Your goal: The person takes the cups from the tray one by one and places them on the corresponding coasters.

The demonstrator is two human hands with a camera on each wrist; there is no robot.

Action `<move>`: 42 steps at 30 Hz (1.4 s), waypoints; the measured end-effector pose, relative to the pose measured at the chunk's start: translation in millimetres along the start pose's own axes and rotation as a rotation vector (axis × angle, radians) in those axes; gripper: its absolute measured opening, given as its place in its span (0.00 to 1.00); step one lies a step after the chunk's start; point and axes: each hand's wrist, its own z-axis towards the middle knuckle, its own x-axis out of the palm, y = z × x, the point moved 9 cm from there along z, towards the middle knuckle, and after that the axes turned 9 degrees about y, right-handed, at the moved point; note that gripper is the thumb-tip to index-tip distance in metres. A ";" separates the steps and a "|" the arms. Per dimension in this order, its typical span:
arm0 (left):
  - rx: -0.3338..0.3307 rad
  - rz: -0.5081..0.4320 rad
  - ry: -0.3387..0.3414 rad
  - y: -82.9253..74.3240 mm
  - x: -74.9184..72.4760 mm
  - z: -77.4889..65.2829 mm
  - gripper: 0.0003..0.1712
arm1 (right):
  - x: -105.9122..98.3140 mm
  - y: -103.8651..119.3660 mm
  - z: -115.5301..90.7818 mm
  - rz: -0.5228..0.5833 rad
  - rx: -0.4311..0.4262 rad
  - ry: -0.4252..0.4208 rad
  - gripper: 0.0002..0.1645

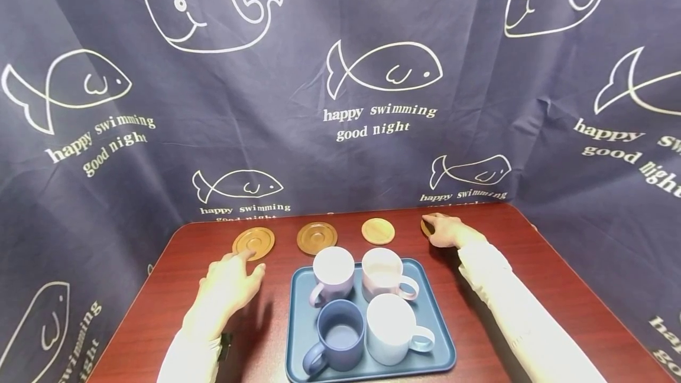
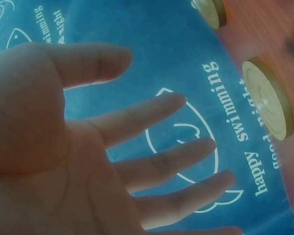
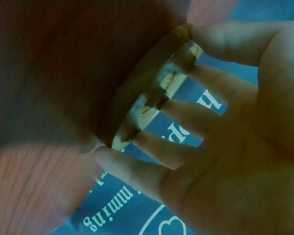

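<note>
Two hands are at work along a row of four round coasters at the far side of the reddish-brown surface (image 1: 143, 336). The right hand (image 1: 448, 231) grasps the rightmost coaster (image 1: 425, 228) by its edge: the thumb is at one end of the rim and the fingertips are set along the disc. The left hand (image 1: 227, 279) is released, its palm bare and its fingers spread. Its index fingertip overlaps the near edge of the leftmost coaster (image 1: 253, 241) in the head view; whether it makes contact cannot be told with certainty.

Between these two lie the second coaster (image 1: 317, 238), ringed and brown, and the pale coaster (image 1: 378, 231), paler than the other coasters.

Nearer the person, a blue tray (image 1: 300, 312) carries four upright mugs. The lilac mug (image 1: 333, 265) and the pinkish mug (image 1: 382, 268) stand at the far side; the dark blue mug (image 1: 340, 336) and the pale blue mug (image 1: 391, 330) stand at the near side. A dark blue curtain (image 1: 298, 152) printed with white fish and lettering hangs behind.
</note>
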 end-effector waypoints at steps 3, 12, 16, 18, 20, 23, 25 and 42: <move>-0.004 -0.003 0.002 0.6 0.7 -0.7 0.32 | 1.1 -1.2 1.2 -0.001 0.001 0.005 0.41; 0.003 -0.001 -0.008 -3.9 -1.1 -0.8 0.31 | 1.4 -5.7 -6.1 0.049 0.017 -0.016 0.42; 0.004 -0.003 -0.007 -5.6 -2.0 -0.7 0.31 | 0.2 -6.2 -12.9 0.083 0.041 -0.021 0.45; 0.004 -0.002 -0.007 -5.7 -2.8 -0.9 0.32 | -2.4 -4.5 -15.3 0.084 0.044 -0.023 0.45; 0.005 -0.001 -0.009 -5.3 -4.0 -1.2 0.31 | -5.2 -3.8 -16.4 0.083 0.046 -0.027 0.45; 0.008 0.002 -0.015 -4.9 -6.0 -1.9 0.31 | -9.4 -4.3 -17.7 0.091 0.057 -0.031 0.45; 0.007 0.005 -0.015 -4.3 -6.8 -2.2 0.31 | -13.5 -3.5 -19.8 0.100 0.058 -0.046 0.45; -0.001 -0.012 -0.007 -0.7 -6.1 -4.1 0.32 | -55.3 33.8 -61.3 0.105 -0.060 -0.299 0.41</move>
